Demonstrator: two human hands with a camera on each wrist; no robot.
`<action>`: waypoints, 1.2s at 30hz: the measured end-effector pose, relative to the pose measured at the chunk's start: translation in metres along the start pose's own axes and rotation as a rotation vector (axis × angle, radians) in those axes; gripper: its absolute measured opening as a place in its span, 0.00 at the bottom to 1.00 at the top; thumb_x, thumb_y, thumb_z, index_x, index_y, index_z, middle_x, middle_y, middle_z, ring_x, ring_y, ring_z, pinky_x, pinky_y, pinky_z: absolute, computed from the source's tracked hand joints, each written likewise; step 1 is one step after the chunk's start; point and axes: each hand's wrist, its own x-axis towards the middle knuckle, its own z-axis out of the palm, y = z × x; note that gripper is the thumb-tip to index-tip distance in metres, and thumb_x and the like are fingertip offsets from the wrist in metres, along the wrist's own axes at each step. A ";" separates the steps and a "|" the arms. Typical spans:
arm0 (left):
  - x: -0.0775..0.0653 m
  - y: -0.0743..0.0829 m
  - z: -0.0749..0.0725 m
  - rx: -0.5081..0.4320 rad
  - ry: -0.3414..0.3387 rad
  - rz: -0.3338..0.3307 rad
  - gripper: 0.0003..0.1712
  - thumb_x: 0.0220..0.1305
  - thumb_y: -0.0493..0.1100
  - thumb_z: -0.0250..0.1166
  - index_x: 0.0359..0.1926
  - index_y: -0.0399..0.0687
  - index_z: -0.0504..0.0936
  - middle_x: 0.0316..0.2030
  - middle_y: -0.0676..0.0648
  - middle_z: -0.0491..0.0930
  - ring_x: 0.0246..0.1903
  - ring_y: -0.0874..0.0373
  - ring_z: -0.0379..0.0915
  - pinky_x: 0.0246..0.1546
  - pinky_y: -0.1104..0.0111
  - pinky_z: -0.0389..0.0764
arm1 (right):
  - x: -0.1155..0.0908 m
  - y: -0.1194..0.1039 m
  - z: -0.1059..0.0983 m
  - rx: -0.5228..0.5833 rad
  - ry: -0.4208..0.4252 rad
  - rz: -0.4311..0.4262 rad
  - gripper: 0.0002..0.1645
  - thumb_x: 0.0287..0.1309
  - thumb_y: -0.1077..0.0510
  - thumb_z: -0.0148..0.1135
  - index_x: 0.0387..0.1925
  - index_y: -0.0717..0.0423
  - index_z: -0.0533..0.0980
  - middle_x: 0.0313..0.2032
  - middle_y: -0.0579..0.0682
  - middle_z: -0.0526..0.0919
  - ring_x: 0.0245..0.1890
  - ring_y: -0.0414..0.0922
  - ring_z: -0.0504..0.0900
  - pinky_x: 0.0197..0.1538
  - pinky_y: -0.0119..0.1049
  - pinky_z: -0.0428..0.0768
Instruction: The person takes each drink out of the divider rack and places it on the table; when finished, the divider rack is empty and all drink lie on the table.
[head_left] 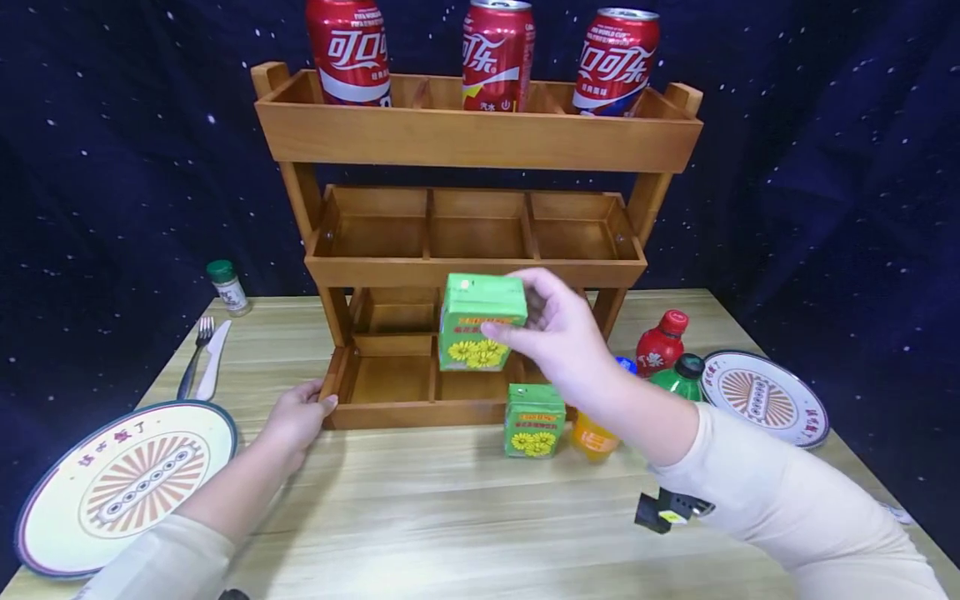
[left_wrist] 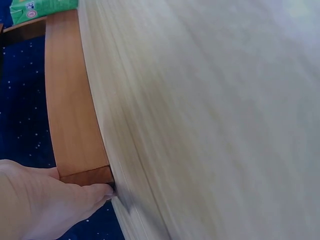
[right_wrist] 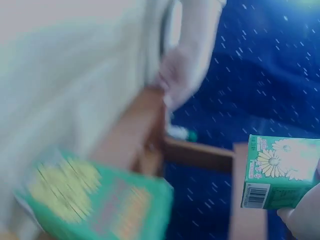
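My right hand (head_left: pixel 562 333) grips a green drink carton (head_left: pixel 467 310) with yellow flowers on it, holding it in the air before the lower tiers of a wooden rack (head_left: pixel 480 137). In the right wrist view that carton (right_wrist: pixel 272 170) shows its barcode. A second green carton (head_left: pixel 535 425) stands on the table against the rack's bottom front edge, blurred in the right wrist view. My left hand (head_left: pixel 298 417) pinches the rack's lower left front corner; in the left wrist view the thumb and fingers close around the wooden end (left_wrist: pixel 87 175).
Three red cola cans (head_left: pixel 498 54) stand in the top tier. Orange, red (head_left: pixel 660 343) and green (head_left: pixel 678 379) bottles stand at right, beside a plate (head_left: pixel 806 408). At left are a larger plate (head_left: pixel 60 508), a fork (head_left: pixel 191 367), a knife (head_left: pixel 213 362) and a green-capped shaker (head_left: pixel 228 289).
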 end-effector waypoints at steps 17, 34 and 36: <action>-0.003 0.001 -0.001 0.029 0.003 0.000 0.32 0.67 0.36 0.46 0.65 0.27 0.44 0.63 0.28 0.47 0.62 0.39 0.47 0.61 0.54 0.53 | -0.046 0.101 0.054 -0.152 -0.092 0.184 0.25 0.42 0.68 0.68 0.43 0.59 0.66 0.38 0.51 0.73 0.40 0.43 0.75 0.46 0.32 0.76; 0.000 0.000 0.000 0.010 -0.003 0.016 0.32 0.66 0.35 0.46 0.64 0.26 0.43 0.63 0.28 0.46 0.62 0.40 0.46 0.61 0.56 0.53 | -0.045 0.119 0.052 -0.488 -0.046 0.213 0.31 0.51 0.58 0.64 0.56 0.54 0.61 0.50 0.49 0.72 0.51 0.42 0.70 0.54 0.38 0.70; -0.001 0.000 0.000 0.010 -0.003 0.019 0.32 0.66 0.35 0.46 0.64 0.25 0.44 0.63 0.28 0.46 0.62 0.40 0.45 0.61 0.56 0.53 | -0.046 0.109 0.050 -0.527 -0.050 0.191 0.35 0.52 0.57 0.63 0.59 0.54 0.59 0.56 0.49 0.68 0.56 0.42 0.65 0.59 0.39 0.65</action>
